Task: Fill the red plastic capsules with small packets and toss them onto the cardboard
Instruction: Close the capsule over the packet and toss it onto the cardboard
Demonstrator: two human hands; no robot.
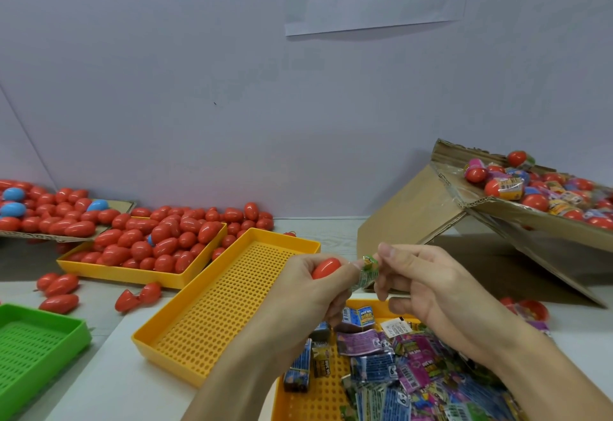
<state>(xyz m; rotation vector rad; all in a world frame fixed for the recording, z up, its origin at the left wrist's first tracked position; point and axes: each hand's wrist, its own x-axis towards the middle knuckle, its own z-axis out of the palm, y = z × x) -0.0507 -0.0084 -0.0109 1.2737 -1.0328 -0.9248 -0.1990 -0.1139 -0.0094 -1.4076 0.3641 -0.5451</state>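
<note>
The left hand curls around a smooth, egg-shaped red capsule. The right hand pinches a crinkled green packet at the capsule's 3 o'clock, touching its end; the capsule's opening is hidden. At 7 o'clock lies an empty perforated yellow tray. At 5 o'clock a tray of glossy packets is cut off by the frame. At 2 o'clock the tilted corrugated cardboard holds capsules.

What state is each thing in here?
Red plastic capsule: held in left hand.
Green small packet: rolled, pinched by right hand, at capsule's opening.
Middle yellow perforated plastic tray: empty.
Far yellow tray: heaped with red capsules.
Tilted cardboard sheet: holding filled capsules.
</note>
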